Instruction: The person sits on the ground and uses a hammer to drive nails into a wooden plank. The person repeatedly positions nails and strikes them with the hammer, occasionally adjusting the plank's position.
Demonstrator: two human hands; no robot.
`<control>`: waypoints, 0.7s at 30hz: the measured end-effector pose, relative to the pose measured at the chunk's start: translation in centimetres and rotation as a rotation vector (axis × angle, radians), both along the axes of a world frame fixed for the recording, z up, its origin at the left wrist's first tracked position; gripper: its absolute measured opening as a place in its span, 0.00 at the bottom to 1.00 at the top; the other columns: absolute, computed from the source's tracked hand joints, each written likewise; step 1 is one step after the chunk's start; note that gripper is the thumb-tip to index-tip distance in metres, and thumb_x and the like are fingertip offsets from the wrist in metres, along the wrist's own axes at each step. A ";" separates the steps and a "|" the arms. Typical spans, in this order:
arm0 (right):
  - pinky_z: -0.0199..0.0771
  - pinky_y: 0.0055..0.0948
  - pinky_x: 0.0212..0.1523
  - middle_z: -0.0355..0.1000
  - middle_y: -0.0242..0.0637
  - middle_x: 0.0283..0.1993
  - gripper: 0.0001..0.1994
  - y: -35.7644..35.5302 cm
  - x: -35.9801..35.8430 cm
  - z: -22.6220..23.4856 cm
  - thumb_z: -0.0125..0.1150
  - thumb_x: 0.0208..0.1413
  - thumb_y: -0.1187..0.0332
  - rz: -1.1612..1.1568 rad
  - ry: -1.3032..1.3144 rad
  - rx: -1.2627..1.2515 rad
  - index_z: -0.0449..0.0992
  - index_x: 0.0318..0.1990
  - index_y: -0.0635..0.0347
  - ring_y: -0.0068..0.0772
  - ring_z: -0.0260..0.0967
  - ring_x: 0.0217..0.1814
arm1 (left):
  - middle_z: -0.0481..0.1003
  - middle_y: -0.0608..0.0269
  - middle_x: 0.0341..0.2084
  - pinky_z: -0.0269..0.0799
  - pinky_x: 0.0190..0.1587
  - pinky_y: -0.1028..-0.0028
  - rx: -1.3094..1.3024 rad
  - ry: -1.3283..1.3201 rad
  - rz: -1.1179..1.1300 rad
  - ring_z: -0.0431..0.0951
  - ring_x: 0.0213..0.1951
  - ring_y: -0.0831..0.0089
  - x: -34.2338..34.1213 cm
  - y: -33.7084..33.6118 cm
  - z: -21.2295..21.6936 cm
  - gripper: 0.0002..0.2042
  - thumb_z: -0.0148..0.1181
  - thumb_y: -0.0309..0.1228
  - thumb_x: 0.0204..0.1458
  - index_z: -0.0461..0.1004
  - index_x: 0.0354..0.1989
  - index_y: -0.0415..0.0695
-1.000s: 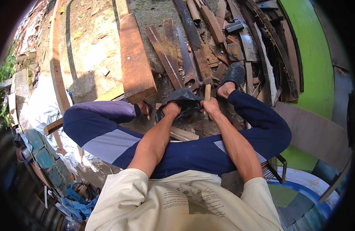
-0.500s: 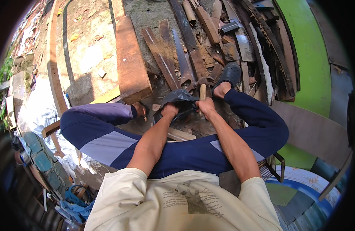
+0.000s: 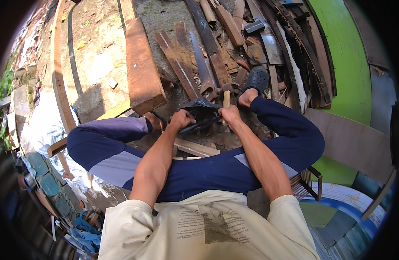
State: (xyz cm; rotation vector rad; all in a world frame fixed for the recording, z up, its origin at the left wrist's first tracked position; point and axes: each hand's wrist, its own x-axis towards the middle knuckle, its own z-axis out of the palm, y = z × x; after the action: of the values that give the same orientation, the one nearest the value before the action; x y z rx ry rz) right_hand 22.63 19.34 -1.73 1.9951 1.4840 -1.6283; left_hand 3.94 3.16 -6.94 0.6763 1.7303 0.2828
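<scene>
Between my feet a black plastic bag (image 3: 202, 104) hangs with its mouth spread toward me. My left hand (image 3: 182, 119) is closed at the bag's left rim, fingertips curled against the dark plastic. My right hand (image 3: 230, 115) is wrapped round the light wooden handle of a hammer (image 3: 226, 99) and also touches the bag's right edge. The hammer stands nearly upright, its head pointing away from me. What lies inside the bag is hidden in shadow. Just beyond it rests a handsaw (image 3: 201, 65), its blade pointing away.
A thick wooden beam (image 3: 144, 65) lies to the left. Planks and scrap wood (image 3: 269, 39) are heaped at the far right, beside a green panel (image 3: 342, 52). A short wood strip (image 3: 195, 147) lies before my lap. White sheeting (image 3: 45, 125) spreads at the left.
My left hand has come out of the bag's mouth and moved left to its rim. My right hand keeps hold of the hammer, shifting slightly left.
</scene>
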 end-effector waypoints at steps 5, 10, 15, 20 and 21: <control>0.74 0.35 0.23 0.77 0.47 0.27 0.11 -0.2 -0.6 0.1 0.62 0.41 0.76 0.034 -0.011 0.008 0.78 0.32 0.77 0.38 0.75 0.22 | 0.83 0.55 0.32 0.76 0.45 0.67 0.085 -0.056 0.003 0.82 0.37 0.66 0.5 0.4 1.5 0.17 0.78 0.35 0.41 0.85 0.37 0.39; 0.73 0.34 0.23 0.76 0.46 0.27 0.10 -0.3 -0.7 -0.1 0.62 0.41 0.76 0.043 -0.020 0.034 0.78 0.31 0.77 0.37 0.75 0.22 | 0.82 0.60 0.28 0.75 0.41 0.70 0.198 -0.088 0.065 0.80 0.33 0.69 0.1 0.9 3.5 0.16 0.79 0.36 0.40 0.84 0.35 0.40; 0.77 0.39 0.34 0.80 0.52 0.33 0.17 0.0 -0.9 -0.1 0.66 0.40 0.71 0.034 -0.034 -0.023 0.81 0.36 0.79 0.44 0.82 0.33 | 0.81 0.64 0.29 0.74 0.40 0.74 0.327 -0.224 0.258 0.79 0.33 0.76 -0.8 1.0 3.9 0.15 0.78 0.33 0.45 0.83 0.38 0.37; 0.76 0.38 0.34 0.80 0.52 0.33 0.18 0.1 -0.4 -1.8 0.66 0.39 0.71 0.042 -0.025 -0.008 0.81 0.36 0.80 0.44 0.81 0.34 | 0.80 0.65 0.28 0.74 0.42 0.74 0.394 -0.194 0.327 0.78 0.33 0.76 -1.2 0.4 3.4 0.16 0.77 0.32 0.46 0.82 0.39 0.37; 0.76 0.38 0.34 0.80 0.52 0.32 0.18 0.1 -0.5 -1.8 0.66 0.39 0.71 0.045 -0.025 -0.003 0.80 0.35 0.80 0.44 0.81 0.33 | 0.81 0.63 0.29 0.74 0.42 0.73 0.370 -0.118 0.286 0.79 0.34 0.74 -1.2 0.2 3.2 0.17 0.77 0.33 0.45 0.82 0.40 0.37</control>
State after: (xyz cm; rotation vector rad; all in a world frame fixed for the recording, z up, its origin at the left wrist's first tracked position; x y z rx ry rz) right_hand 22.17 19.45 -3.56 1.9589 1.5057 -1.5817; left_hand 2.71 3.37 -3.71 0.6588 1.6751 0.8410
